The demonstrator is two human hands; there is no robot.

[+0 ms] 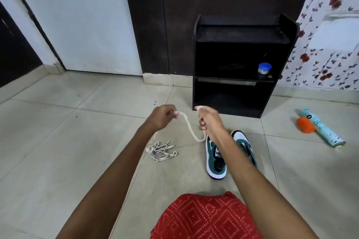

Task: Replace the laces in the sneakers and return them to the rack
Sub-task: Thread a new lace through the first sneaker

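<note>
Black rack (242, 44) by the dark wall, no shoes on its shelves yet, only a small jar (264, 71) with a blue lid. Green and white sneakers (216, 163) side by side on the floor in front, partly behind the right arm, so lace holes hard to see. Left hand (162, 116) and right hand (209, 120) both curled, pinching one white lace (189, 127) drooping between them. More laces (161, 150) heaped on the tiles just beside. Threading probably barely started; both shoes left to lace and put back.
</note>
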